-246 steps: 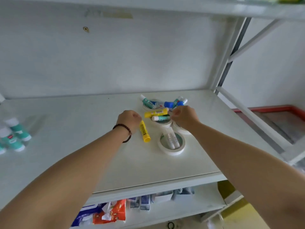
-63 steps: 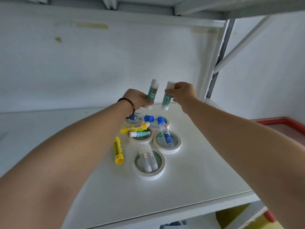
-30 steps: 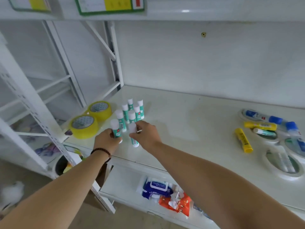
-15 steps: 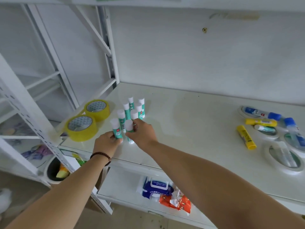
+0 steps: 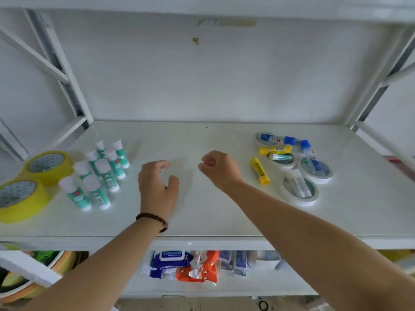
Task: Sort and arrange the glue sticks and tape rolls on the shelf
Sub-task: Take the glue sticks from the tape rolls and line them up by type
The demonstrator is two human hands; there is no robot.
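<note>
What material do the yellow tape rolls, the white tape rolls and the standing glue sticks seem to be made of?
Yellow tape rolls: probably glossy plastic packing tape; the sides shine and look translucent.
White tape rolls: likely matte paper-type tape; flat, dull white rims, though the blur leaves this open.
Standing glue sticks: apparently smooth plastic tubes with white caps and printed teal labels.

Almost no text can be read here.

The blue wipes pack (image 5: 170,263) on the lower shelf (image 5: 269,286) has a white label with small print, maybe "80" at its right end, but it is too blurred to be sure. The teal glue sticks (image 5: 105,176) and the blue glue stick (image 5: 272,139) carry small red marks and printed labels; these are not legible.
</note>
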